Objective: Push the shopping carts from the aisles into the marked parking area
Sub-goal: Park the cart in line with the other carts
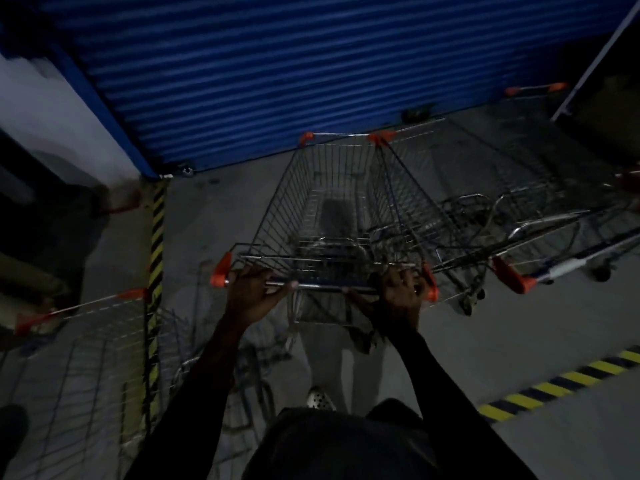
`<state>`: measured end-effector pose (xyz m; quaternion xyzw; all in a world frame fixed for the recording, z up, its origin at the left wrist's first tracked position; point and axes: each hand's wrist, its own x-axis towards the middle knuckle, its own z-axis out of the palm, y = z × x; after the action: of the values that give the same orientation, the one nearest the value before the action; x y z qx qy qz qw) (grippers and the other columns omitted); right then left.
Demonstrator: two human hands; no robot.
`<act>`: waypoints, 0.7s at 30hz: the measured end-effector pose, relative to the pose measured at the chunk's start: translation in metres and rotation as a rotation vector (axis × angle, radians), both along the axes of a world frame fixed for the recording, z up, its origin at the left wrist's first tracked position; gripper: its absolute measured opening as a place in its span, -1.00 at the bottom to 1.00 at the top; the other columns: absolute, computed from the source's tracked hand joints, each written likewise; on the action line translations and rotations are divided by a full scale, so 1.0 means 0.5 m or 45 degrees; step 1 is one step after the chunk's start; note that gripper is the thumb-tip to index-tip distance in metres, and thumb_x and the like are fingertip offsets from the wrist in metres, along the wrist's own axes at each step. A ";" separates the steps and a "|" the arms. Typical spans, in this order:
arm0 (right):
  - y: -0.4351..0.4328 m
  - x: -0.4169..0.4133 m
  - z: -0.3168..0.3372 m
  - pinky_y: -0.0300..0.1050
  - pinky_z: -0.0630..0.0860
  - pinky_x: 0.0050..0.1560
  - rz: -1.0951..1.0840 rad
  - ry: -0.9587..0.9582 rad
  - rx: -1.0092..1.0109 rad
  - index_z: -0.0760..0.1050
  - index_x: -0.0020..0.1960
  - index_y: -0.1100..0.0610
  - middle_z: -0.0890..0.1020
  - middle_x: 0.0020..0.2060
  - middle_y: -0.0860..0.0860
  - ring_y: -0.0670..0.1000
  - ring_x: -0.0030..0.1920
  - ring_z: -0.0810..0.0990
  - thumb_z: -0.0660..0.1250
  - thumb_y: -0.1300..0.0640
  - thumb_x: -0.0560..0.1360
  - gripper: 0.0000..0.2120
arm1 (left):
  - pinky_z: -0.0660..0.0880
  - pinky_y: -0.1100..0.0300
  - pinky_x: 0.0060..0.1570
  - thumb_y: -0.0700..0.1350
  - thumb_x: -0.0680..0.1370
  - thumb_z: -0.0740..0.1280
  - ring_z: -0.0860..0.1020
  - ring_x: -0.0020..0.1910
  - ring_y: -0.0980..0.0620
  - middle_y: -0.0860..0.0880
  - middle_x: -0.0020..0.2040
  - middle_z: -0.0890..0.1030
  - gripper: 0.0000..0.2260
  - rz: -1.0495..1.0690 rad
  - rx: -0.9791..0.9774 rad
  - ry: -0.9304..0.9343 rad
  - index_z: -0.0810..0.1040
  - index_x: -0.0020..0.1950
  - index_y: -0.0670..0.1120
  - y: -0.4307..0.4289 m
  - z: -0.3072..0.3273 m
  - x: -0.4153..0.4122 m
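Both hands were curled over the handle bar point(322, 285) of the shopping cart point(329, 188), the left hand point(254, 292) near its orange left end cap and the right hand point(398, 296) just inside the right one, each wrapped round the bar and holding nothing else. The cart stood on the concrete floor point(214, 209), its nose pointed at the blue roller shutter point(277, 64) and already close to it, between the upright hazard stripe point(157, 237) on the left and the slanted hazard stripe point(561, 379) at the lower right, so it seemed to be inside the marked bay or nearly so. The nearest risk was probably on the right: the parked carts point(547, 221) lay hard against its basket, and in the dim light it could not be told whether the wire sides touched. A push straight on might have hooked the front right corner guard into their mesh and slewed the cart. Too firm a shove could also have driven the front rim into the shutter. On the left, another cart point(90, 303) sat low and close to the stripe, so swinging wide to clear the right side might have clipped it. The person's shoe point(320, 398) was right behind the rear frame, and a long stride could have caught it.
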<state>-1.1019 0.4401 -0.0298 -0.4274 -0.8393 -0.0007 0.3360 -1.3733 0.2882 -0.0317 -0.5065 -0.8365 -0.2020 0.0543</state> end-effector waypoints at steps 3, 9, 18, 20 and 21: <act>0.110 -0.017 0.011 0.27 0.53 0.13 0.119 -0.064 -0.135 0.69 -0.08 0.01 0.70 -0.10 0.07 0.25 0.09 0.62 0.26 -0.58 0.41 -0.34 | 0.40 0.00 0.10 0.48 0.48 0.21 0.63 -0.05 -0.05 0.06 -0.21 0.65 -0.45 0.071 -0.038 0.049 0.61 -0.24 0.02 0.066 0.022 0.017; 0.282 -0.083 0.027 -0.16 0.54 -0.06 0.057 -0.428 -0.214 0.72 -0.22 -0.08 0.72 -0.26 -0.10 -0.02 -0.13 0.71 0.22 -0.66 0.33 -0.32 | 0.37 -0.15 0.29 0.52 0.47 0.11 0.65 0.00 -0.08 0.03 -0.16 0.68 -0.39 0.115 -0.098 0.020 0.64 -0.17 0.03 0.175 0.039 -0.006; 0.439 -0.216 0.071 -0.02 0.52 0.00 0.306 -0.406 -0.388 0.69 -0.21 0.02 0.65 -0.27 0.04 0.16 0.01 0.63 -0.06 -0.79 0.23 -0.03 | 0.35 -0.15 0.34 0.58 0.43 0.00 0.65 0.03 -0.06 0.02 -0.18 0.68 -0.32 0.283 -0.254 -0.033 0.56 -0.20 0.02 0.300 0.050 -0.100; 0.452 -0.245 0.083 0.14 0.35 0.40 0.324 -0.494 -0.488 0.72 -0.02 -0.04 0.71 0.01 0.06 0.20 0.31 0.51 -0.19 -0.81 0.16 0.09 | 0.32 -0.19 0.37 0.59 0.41 -0.03 0.64 0.10 -0.06 0.01 -0.12 0.70 -0.26 0.317 -0.294 -0.023 0.61 -0.14 0.01 0.316 0.056 -0.119; 0.457 -0.258 0.086 0.17 0.21 0.50 0.321 -0.513 -0.551 0.72 0.07 -0.04 0.70 0.11 0.06 0.20 0.39 0.45 -0.22 -0.81 0.13 0.14 | 0.31 -0.20 0.38 0.60 0.40 -0.05 0.64 0.13 -0.06 0.01 -0.08 0.71 -0.23 0.336 -0.304 -0.025 0.64 -0.11 0.00 0.322 0.059 -0.129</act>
<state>-1.2308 0.6683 0.0132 -0.3730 -0.9159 0.1348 0.0618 -1.4377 0.4493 -0.0022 -0.3929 -0.9143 -0.0974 0.0116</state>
